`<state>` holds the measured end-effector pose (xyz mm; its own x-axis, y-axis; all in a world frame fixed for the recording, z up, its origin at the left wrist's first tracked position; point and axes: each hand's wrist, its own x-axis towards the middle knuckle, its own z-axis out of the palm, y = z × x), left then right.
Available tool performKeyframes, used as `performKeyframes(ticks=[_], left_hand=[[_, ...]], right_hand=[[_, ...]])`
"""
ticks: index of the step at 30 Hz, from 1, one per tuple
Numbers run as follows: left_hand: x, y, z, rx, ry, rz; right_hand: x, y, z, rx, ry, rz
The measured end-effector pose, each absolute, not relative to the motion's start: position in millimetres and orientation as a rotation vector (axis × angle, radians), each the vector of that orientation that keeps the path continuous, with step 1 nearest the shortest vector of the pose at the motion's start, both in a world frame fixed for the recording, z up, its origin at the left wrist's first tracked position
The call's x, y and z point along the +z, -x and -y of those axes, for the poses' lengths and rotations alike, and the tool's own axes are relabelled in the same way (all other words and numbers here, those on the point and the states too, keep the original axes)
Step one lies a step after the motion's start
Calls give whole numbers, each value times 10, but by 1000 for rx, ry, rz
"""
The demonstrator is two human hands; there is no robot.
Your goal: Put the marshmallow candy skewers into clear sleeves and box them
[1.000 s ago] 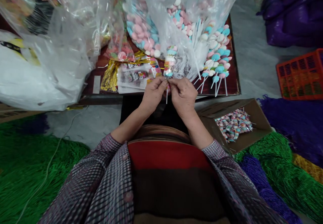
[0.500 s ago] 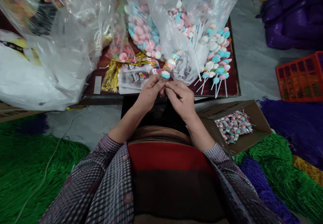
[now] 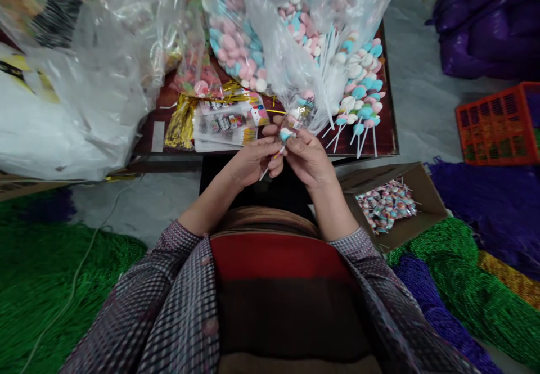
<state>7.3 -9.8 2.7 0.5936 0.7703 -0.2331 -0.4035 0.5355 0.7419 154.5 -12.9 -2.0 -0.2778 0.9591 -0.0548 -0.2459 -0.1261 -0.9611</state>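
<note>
Both hands meet at the table's front edge around a marshmallow lollipop (image 3: pixel 286 134) in a clear printed wrapper, its white stick slanting down to the left. My left hand (image 3: pixel 253 163) is closed on the lower end near the stick. My right hand (image 3: pixel 310 157) pinches the wrapper beside the lowest marshmallow. Just left of the hands lie a stack of flat printed bags (image 3: pixel 223 129) and a bundle of gold twist ties (image 3: pixel 180 124). Unwrapped marshmallow lollipops (image 3: pixel 363 93) are heaped to the right, near loose white sticks (image 3: pixel 328 76).
Large clear bags of pink, blue and white marshmallows (image 3: pixel 236 48) crowd the table's back. A white plastic sack (image 3: pixel 84 126) covers the left side. On the floor at right are a cardboard box (image 3: pixel 426 216) holding wrapped lollipops, an orange crate (image 3: pixel 498 126) and green fringe (image 3: pixel 451 244).
The lollipop has tilted, and its stick now shows below my left fingers. My right hand has turned and shifted up the wrapper. The view has moved slightly.
</note>
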Motion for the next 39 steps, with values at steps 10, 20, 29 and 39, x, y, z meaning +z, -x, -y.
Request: performKeyframes(ticks=[10,20,29,39], left_hand=[[6,15,87,816,-1223,-778],[-15,-63,180,741,-967,-613],[-59,133,109,985,-1064,-900],[98,408,-101,1176,-575,-1001]], right_hand=[[-64,-1464,158,1329,1035,1169],[14,-1524,270,1475,981,1049],[6,-1408,-59,1244,1082,1360],[-360,-1567,-902,236,1723,2245]])
